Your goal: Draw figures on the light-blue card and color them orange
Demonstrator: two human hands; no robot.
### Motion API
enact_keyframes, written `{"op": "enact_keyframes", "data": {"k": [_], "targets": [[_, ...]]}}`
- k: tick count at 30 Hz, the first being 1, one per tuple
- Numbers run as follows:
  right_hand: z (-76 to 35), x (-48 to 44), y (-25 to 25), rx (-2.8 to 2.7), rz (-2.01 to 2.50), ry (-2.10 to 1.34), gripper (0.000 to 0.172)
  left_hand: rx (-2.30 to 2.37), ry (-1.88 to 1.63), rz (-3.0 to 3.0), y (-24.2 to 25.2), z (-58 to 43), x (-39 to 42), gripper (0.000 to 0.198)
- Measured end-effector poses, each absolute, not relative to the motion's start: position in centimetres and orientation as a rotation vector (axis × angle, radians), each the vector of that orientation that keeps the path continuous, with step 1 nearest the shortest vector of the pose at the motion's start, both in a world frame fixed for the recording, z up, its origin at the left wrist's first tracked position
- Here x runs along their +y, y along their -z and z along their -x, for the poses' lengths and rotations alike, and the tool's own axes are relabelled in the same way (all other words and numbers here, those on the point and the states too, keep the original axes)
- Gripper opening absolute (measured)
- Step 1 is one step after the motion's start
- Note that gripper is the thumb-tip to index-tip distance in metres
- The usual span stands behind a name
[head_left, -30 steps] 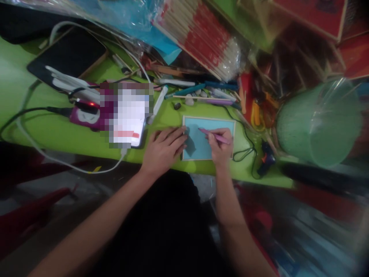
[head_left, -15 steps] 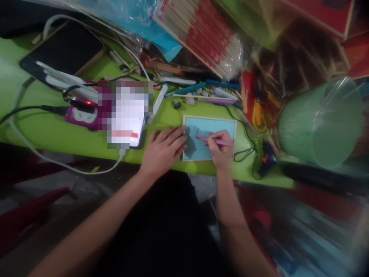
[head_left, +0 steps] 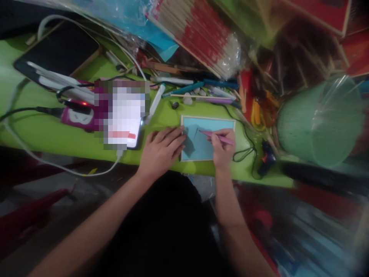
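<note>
A small light-blue card (head_left: 201, 148) with a pale wooden border lies on the green table (head_left: 43, 132) near its front edge. My left hand (head_left: 161, 148) rests flat beside the card, fingers stretched out and touching its left edge. My right hand (head_left: 221, 148) is closed round a pink pen (head_left: 216, 136), whose tip points left onto the card. A short dark stroke shows on the card just left of the pen tip.
A phone (head_left: 123, 123) on a white cable lies left of my left hand. A dark tablet (head_left: 62, 50) sits at the back left. Pens, sticks and bundled red-and-white skewers (head_left: 198, 36) crowd the back. A green tub (head_left: 317, 119) stands right, a black cord (head_left: 245, 148) beside the card.
The pen tip dipped down the card and came back up, leaving a short dark mark. My left hand has stayed in place at the card's left edge.
</note>
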State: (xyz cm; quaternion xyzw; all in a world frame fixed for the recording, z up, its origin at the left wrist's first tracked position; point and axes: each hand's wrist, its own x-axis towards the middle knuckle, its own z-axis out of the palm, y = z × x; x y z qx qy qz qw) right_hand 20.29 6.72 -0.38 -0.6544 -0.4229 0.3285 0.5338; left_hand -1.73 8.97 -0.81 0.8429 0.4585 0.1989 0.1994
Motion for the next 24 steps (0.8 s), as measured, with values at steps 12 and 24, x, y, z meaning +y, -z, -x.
{"op": "enact_keyframes", "data": {"k": [12,24], "targets": [[-20.61,6.82,0.96,-1.109,1.585,-0.771,0.020,1.281,-0.597,-2.494,0.76,1.73,9.03,0.025],[-20.47,6.91,0.50,-1.170,1.630,-0.752,0.020,1.278,-0.594,-2.464,0.60,1.71,9.01,0.027]]}}
